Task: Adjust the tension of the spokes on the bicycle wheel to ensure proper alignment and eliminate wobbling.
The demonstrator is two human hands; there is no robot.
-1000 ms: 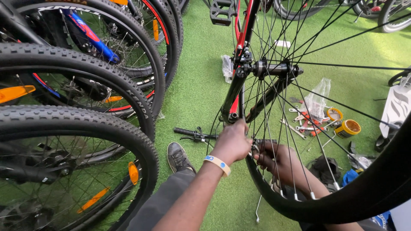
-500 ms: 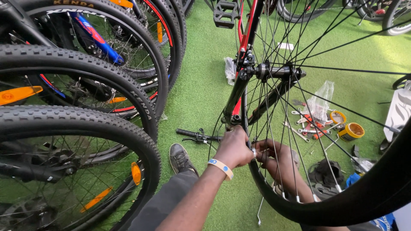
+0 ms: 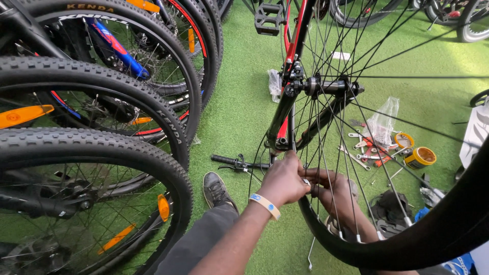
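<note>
Vs earlier frames: hands in the same spot at the wheel's lower rim, both a touch closer together; view shifted slightly, otherwise nothing on the ground has moved.

Left to right:
- Parked bikes' tyres [image 3: 102, 147]: knobby black rubber, orange reflectors [image 3: 23, 115] in the spokes, blue and red frame tubes behind.
- Black shoe [image 3: 216, 189] on green artificial turf [image 3: 239, 102]; black handlebar grip with brake lever [image 3: 237, 162] lying just beyond it.
- Left hand [image 3: 282, 181], pale wristband with blue marks, fingers curled tight against the rim of the front wheel [image 3: 351, 239]. What it pinches is hidden.
- Right hand [image 3: 333, 196] reaches through the thin steel spokes from the far side, fingers closed next to the left; held item can't be made out.
- Wheel sits in a red-and-black fork [image 3: 288, 102], black hub [image 3: 326, 85] at the axle, smooth black tyre.
- Right of it: clear plastic bag [image 3: 383, 119], loose spanners [image 3: 356, 153], yellow tape rolls [image 3: 420, 157].
</note>
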